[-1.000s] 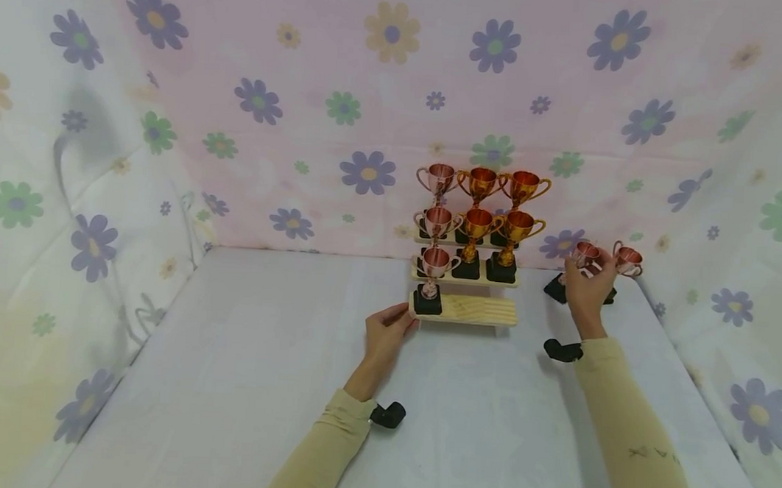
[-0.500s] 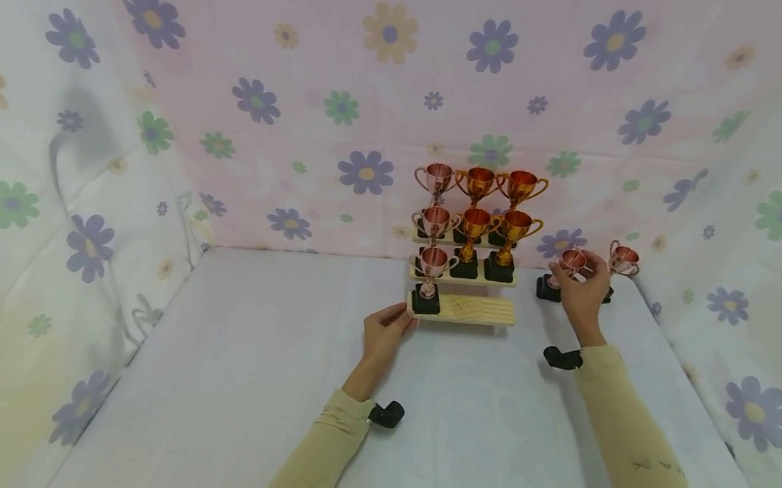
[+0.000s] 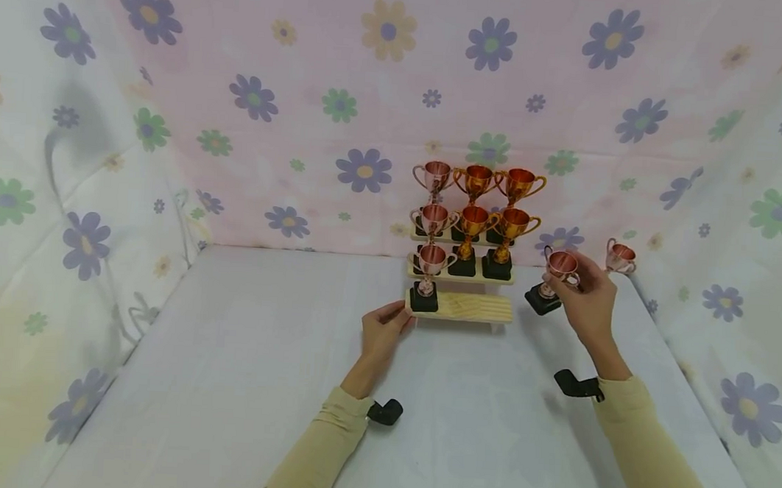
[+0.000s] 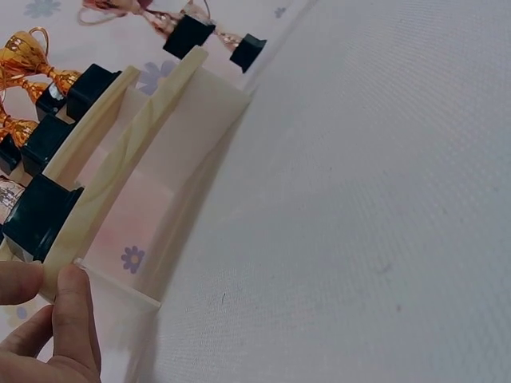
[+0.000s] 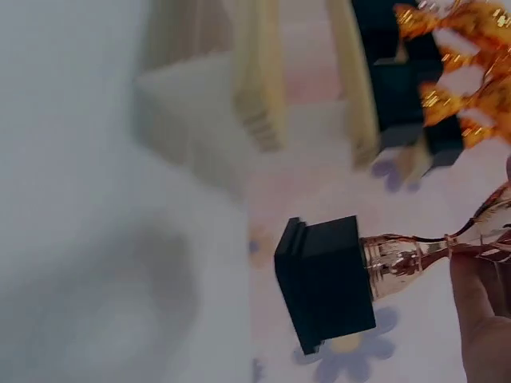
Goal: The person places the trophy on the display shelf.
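Observation:
My right hand [image 3: 592, 302] holds a rose-gold trophy [image 3: 562, 264] by its cup, right of a tiered wooden display stand [image 3: 477, 307]. The trophy's black square base [image 5: 331, 279] tilts clear of the table in the right wrist view. At the lowest tier's left end, my left hand [image 3: 380, 343] pinches the board's corner between thumb and fingers [image 4: 73, 311]. One rose-gold trophy [image 3: 432, 258] stands at the left of that tier. On each of the two tiers behind, a rose-gold trophy stands left of two golden trophies [image 3: 514, 222].
Another rose-gold trophy [image 3: 622, 257] stands at the table's back right, its base hidden behind my right hand. White cloth covers the table [image 3: 259, 355]. Flower-printed curtains [image 3: 289, 157] rise at the back and both sides.
My right hand has drawn the rose-gold trophy left and toward me, lifting it away from the other one at the back right. My left hand stays on the stand's corner.

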Motion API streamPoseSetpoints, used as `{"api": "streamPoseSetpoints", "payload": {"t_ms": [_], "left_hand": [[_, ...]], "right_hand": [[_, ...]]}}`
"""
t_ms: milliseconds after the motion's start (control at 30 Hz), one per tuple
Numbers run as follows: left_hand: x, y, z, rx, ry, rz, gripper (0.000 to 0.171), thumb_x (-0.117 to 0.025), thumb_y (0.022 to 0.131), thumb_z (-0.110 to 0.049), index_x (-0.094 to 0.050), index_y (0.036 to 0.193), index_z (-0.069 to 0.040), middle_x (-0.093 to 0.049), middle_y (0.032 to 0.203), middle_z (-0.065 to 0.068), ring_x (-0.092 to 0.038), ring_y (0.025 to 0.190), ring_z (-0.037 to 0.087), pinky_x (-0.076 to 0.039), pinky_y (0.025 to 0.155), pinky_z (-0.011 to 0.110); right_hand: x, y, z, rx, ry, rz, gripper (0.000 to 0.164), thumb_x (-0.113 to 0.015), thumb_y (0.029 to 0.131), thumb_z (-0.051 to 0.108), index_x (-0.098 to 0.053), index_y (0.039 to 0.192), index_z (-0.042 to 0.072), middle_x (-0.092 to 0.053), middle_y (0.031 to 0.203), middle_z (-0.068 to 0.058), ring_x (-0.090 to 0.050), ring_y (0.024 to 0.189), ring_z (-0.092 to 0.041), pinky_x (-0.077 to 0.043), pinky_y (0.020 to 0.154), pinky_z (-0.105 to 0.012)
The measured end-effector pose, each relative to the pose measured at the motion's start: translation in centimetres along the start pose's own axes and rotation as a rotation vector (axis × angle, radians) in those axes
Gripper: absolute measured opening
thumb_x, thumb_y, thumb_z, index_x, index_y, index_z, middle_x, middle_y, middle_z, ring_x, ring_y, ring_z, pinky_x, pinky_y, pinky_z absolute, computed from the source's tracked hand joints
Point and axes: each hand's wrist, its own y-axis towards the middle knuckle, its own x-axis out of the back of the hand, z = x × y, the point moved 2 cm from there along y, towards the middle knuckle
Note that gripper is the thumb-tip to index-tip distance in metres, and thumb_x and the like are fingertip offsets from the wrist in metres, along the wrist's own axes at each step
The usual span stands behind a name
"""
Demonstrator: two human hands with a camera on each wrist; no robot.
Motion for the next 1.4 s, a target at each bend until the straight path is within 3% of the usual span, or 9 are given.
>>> {"api": "streamPoseSetpoints", "payload": {"t_ms": [233, 367, 500, 667, 867, 1067, 1400], "left_hand": [[0.1, 0.2, 0.0, 0.006, -0.005, -0.006, 0.031, -0.069, 0.093, 0.006, -0.066, 0.123, 0.012, -0.066, 0.107, 0.018, -0.069, 0.088, 0.014, -0.062, 0.083, 0.025], [-0.1, 0.2, 0.2, 0.006, -0.012, 0.005, 0.031, -0.069, 0.093, 0.006, -0.065, 0.123, 0.013, -0.066, 0.106, 0.017, -0.069, 0.087, 0.013, -0.062, 0.084, 0.025], [-0.1, 0.3, 0.3, 0.004, -0.014, 0.013, 0.031, -0.069, 0.093, 0.006, -0.065, 0.122, 0.013, -0.066, 0.103, 0.015, -0.07, 0.086, 0.012, -0.062, 0.085, 0.026], [-0.1, 0.3, 0.3, -0.007, -0.003, 0.009, 0.03, -0.069, 0.093, 0.006, -0.065, 0.122, 0.013, -0.066, 0.102, 0.015, -0.069, 0.085, 0.012, -0.062, 0.084, 0.026], [-0.1, 0.3, 0.3, -0.002, -0.009, -0.003, 0.03, -0.069, 0.093, 0.007, -0.066, 0.122, 0.014, -0.067, 0.102, 0.015, -0.069, 0.085, 0.012, -0.062, 0.084, 0.026], [-0.1, 0.0, 0.1, 0.008, -0.002, -0.003, 0.029, -0.068, 0.093, 0.006, -0.066, 0.122, 0.013, -0.066, 0.101, 0.014, -0.07, 0.085, 0.012, -0.062, 0.087, 0.03], [-0.1, -0.2, 0.0, 0.012, -0.005, -0.005, 0.029, -0.068, 0.094, 0.005, -0.066, 0.122, 0.012, -0.065, 0.1, 0.013, -0.069, 0.085, 0.012, -0.061, 0.088, 0.03]], "right_hand": [[0.0, -1.0, 1.5, 0.069, -0.122, 0.1, 0.059, -0.079, 0.08, -0.011, -0.061, 0.136, -0.002, -0.061, 0.112, 0.024, -0.061, 0.1, 0.006, -0.053, 0.08, -0.005], [-0.3, -1.5, 1.8, 0.108, -0.054, 0.15, 0.062, -0.078, 0.079, -0.015, -0.061, 0.137, -0.002, -0.063, 0.116, 0.023, -0.062, 0.106, 0.003, -0.054, 0.083, -0.008], [-1.1, -2.0, 2.2, 0.135, 0.052, 0.219, 0.059, -0.073, 0.081, -0.02, -0.057, 0.136, -0.008, -0.065, 0.121, 0.017, -0.063, 0.106, -0.003, -0.055, 0.086, -0.012], [-2.8, -2.3, 1.7, 0.129, 0.13, 0.31, 0.055, -0.07, 0.083, -0.021, -0.055, 0.135, -0.011, -0.063, 0.124, 0.01, -0.061, 0.101, -0.007, -0.056, 0.089, -0.015], [-5.1, -2.2, 0.6, 0.096, 0.193, 0.401, 0.054, -0.067, 0.087, -0.019, -0.051, 0.138, -0.011, -0.06, 0.127, 0.007, -0.063, 0.108, -0.005, -0.055, 0.093, -0.017], [-6.9, -2.0, -0.1, 0.089, 0.205, 0.481, 0.051, -0.067, 0.091, -0.014, -0.052, 0.139, -0.008, -0.061, 0.122, 0.005, -0.06, 0.102, -0.006, -0.056, 0.089, -0.015], [-8.4, -1.2, -0.5, 0.077, 0.211, 0.498, 0.052, -0.067, 0.092, -0.01, -0.051, 0.142, -0.006, -0.062, 0.119, 0.002, -0.06, 0.099, -0.01, -0.056, 0.087, -0.017]]}}
